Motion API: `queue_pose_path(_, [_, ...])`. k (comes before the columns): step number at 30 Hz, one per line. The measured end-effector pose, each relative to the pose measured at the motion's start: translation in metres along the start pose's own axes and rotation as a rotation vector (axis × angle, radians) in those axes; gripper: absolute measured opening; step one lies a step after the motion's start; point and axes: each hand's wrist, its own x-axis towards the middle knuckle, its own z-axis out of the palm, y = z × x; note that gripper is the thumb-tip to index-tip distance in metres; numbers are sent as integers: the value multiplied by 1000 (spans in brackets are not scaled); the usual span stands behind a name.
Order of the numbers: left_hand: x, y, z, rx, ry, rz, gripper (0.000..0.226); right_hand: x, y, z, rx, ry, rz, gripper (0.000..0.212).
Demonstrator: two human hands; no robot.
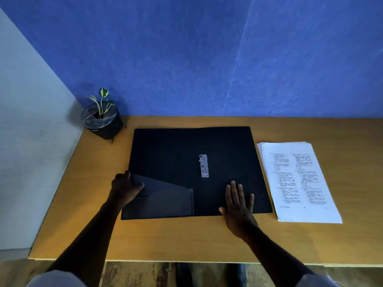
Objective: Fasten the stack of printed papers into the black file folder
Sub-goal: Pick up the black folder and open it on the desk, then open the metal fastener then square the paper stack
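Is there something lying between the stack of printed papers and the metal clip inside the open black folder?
Nothing visible. The white printed paper stack lies right of the open black file folder; its silver metal clip is bare.

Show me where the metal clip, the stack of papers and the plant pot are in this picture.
metal clip (pixel 203 165): head view, middle of the silver bar.
stack of papers (pixel 298 181): head view, centre of the top printed sheet.
plant pot (pixel 107 128): head view, black outer wall.

Blue textured wall (pixel 207 59), pale side wall (pixel 27 141), wooden desk (pixel 165 241), potted plant (pixel 102 119), worn wood floor (pixel 141 274)
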Motion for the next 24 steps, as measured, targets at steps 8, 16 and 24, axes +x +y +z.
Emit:
queue_pose_path(8, [-6,10,18,57,76,-5,73,0,-1,3,28,28,1,79])
queue_pose_path(16, [-26,45,45,56,254,172,63,2,0,4,35,14,2,79])
queue_pose_path(24, [-32,111,86,-246,2,357,50,2,-1,8,17,70,6,77])
